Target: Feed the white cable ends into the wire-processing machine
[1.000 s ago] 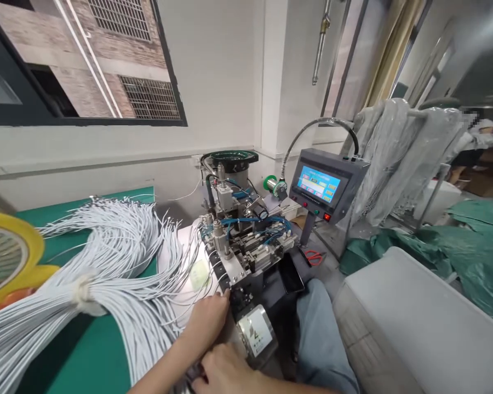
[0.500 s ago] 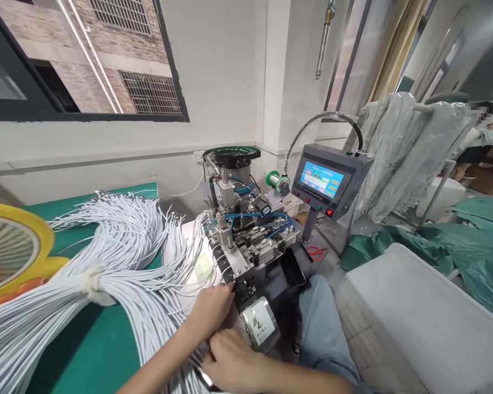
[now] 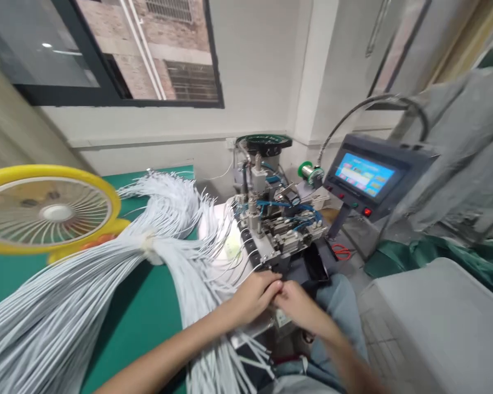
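Observation:
My left hand (image 3: 254, 295) and my right hand (image 3: 296, 304) meet fingertip to fingertip at the front edge of a small wire-processing machine (image 3: 277, 230). Both are curled in a pinch; what they hold is too small and blurred to name. A large tied bundle of white wires (image 3: 107, 284) fans across the green table (image 3: 143, 323) to the left, with loose wire ends reaching the machine and passing under my left forearm.
A yellow desk fan (image 3: 49, 208) stands at the left. A grey control box with a lit touchscreen (image 3: 365, 175) sits right of the machine, red scissors (image 3: 342, 252) below it. A white box (image 3: 435, 317) and green sheeting (image 3: 456, 257) lie at right.
My right hand has risen from the lower edge to meet the left hand at the machine's front. The camera has swung left and down, showing more of the fan.

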The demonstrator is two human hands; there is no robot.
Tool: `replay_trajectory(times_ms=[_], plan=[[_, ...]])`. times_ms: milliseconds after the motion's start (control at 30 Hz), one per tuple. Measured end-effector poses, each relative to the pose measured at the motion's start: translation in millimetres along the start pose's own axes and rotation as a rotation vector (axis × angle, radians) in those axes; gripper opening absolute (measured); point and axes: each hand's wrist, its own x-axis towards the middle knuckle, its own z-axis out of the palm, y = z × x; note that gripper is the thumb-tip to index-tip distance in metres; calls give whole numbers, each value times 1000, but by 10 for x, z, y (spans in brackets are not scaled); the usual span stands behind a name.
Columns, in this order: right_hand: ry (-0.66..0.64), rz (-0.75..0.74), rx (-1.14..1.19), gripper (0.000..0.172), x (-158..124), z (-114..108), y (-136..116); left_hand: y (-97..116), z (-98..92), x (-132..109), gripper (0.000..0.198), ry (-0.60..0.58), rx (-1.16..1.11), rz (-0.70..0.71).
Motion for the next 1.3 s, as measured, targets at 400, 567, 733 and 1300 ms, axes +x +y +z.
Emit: replay_trajectory(times_ms=[400, 567, 733, 1300], plan=[[400, 18, 589, 32, 165, -101, 80, -262, 2, 131, 20, 181, 66, 174], [560, -130, 611, 26, 205, 72, 64, -264, 124, 143, 21, 440, -21, 328], [601, -172, 399, 21, 182, 97, 108, -286, 186, 181, 19, 459, -126, 348], [186, -118, 159, 23, 168, -446, 79, -439, 310, 206, 22, 366, -105, 355]])
